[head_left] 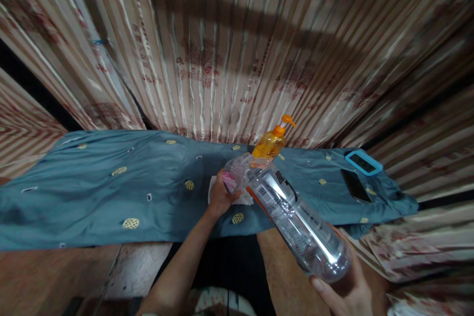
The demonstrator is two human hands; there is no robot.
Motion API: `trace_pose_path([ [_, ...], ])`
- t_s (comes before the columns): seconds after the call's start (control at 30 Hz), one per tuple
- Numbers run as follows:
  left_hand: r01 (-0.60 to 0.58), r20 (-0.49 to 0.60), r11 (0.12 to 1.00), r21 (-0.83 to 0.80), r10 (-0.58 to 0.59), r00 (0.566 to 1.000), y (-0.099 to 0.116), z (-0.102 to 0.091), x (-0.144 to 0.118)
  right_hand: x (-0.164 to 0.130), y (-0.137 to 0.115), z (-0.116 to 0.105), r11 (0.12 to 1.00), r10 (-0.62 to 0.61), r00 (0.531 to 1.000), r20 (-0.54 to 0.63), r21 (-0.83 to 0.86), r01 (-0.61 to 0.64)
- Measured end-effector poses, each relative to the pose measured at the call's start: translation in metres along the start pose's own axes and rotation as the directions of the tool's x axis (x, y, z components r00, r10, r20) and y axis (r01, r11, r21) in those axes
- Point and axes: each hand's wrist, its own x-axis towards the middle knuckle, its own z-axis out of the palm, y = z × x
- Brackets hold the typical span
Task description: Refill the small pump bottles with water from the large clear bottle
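Note:
My right hand (350,291) grips a large clear plastic bottle (301,222) near its base. The bottle is tilted, its neck end pointing up and left, with a printed silver label along the side. My left hand (220,198) is closed around a small clear plastic container (242,168) with a pink label. The bottle's neck end meets or overlaps this container; whether they touch, I cannot tell. Just behind them stands a pump bottle (268,144) of amber liquid with an orange pump head. A white tissue or paper (245,199) lies beneath my left hand.
A blue-green cloth (159,207) with yellow pineapple prints covers the narrow table. At the right end lie a dark phone (355,186) and a light-blue framed device (376,167) with a dark screen. Striped, patterned curtains (229,59) hang close behind and at both sides.

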Motion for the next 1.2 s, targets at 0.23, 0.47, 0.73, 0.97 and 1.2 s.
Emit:
trace_pose_path([
  [0.23,-0.008,-0.006,1.0,0.025,0.008,1.0,0.003,-0.002,0.0,0.0,0.0,-0.006,0.999,0.024,0.999,0.033,-0.031,-0.023],
  [0.47,-0.02,0.005,1.0,-0.007,0.02,1.0,0.001,-0.002,-0.001,0.0,-0.009,-0.004,0.998,0.023,0.999,0.028,-0.056,-0.021],
  [0.73,-0.021,-0.002,1.0,-0.016,0.021,1.0,-0.001,0.0,0.0,-0.004,-0.026,0.005,0.998,0.054,0.999,0.001,-0.034,-0.054],
  [0.97,-0.026,-0.006,0.999,-0.019,0.026,1.0,0.0,0.001,0.0,-0.002,-0.027,0.004,0.998,0.041,0.999,0.0,-0.05,-0.041],
  [1.2,-0.013,0.001,1.0,-0.013,0.013,1.0,-0.001,0.002,0.0,-0.001,-0.025,0.005,0.999,0.004,1.0,-0.002,-0.054,-0.005],
])
